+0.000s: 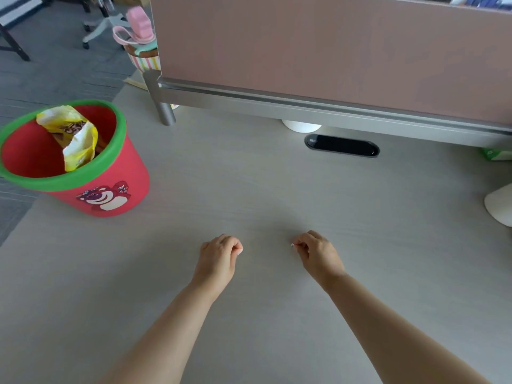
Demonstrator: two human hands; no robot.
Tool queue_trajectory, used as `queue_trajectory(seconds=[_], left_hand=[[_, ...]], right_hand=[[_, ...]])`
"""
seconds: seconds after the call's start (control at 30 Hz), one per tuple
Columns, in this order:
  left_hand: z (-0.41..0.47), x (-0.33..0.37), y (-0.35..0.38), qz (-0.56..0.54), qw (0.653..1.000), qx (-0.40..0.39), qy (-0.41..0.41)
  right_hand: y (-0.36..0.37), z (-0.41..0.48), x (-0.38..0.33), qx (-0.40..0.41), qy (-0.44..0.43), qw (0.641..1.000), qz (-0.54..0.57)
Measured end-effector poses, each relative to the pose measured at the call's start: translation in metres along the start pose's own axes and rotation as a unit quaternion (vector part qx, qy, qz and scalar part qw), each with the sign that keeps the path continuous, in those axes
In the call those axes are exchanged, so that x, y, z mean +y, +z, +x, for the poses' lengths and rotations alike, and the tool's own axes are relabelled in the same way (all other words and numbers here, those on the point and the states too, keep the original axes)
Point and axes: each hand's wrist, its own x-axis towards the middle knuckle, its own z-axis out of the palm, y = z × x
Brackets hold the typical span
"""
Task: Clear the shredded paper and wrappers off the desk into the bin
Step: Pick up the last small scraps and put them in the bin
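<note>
Left hand: my view has the left hand (219,253) low over the bench (249,189), back of the hand up, fingers curled into the palm, thumb tip against the forefinger. I see nothing held in it.
Right hand: the right hand (318,253) is level with the left and well apart from it, fingers curled. The thumb and forefinger pinch a tiny white paper scrap (292,245), which pokes out at the fingertips.
Bin: the red bin (69,181) with a green rim and a bear picture stands on the bench at the far left, well apart from both hands.
Wrapper: a yellow wrapper (69,134) stands crumpled inside the bin, its top near rim height.
Partition: a brown partition panel (332,51) on a metal rail closes the far side of the bench.
Cable port: a black oval cable port (342,145) is set in the bench just in front of the rail.
Other: a cup with a pink lid (141,37) stands behind the partition's left end. A white rounded object (498,203) is cut off at the right edge; I cannot tell what it is.
</note>
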Motion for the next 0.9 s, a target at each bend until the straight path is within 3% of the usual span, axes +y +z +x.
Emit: queue_trajectory(seconds=[0.17,0.4,0.47,0.57,0.67,0.77,0.9], left_hand=[[0.004,0.0,0.003,0.004,1.0,-0.007,0.001],[0.007,0.001,0.008,0.003,1.0,-0.008,0.005],[0.006,0.0,0.005,-0.001,1.0,-0.004,0.01],[0.006,-0.004,-0.004,0.001,1.0,0.017,0.013],[0.01,-0.001,-0.018,0.004,0.999,0.05,0.019],[0.021,0.008,-0.043,-0.001,0.995,0.095,0.031],[0.027,0.004,-0.079,0.02,0.993,0.108,0.049]], right_hand=[[0.001,0.003,-0.004,-0.008,-0.006,0.999,-0.035],[0.004,0.004,-0.014,-0.085,-0.002,0.983,-0.162],[0.002,0.005,-0.012,-0.083,0.026,0.989,-0.121],[-0.011,0.008,-0.007,-0.014,0.111,0.994,0.002],[-0.025,0.015,-0.02,0.039,0.114,0.991,0.062],[-0.03,0.034,-0.048,0.047,0.077,0.992,0.086],[-0.025,0.035,-0.046,0.012,0.096,0.995,0.039]])
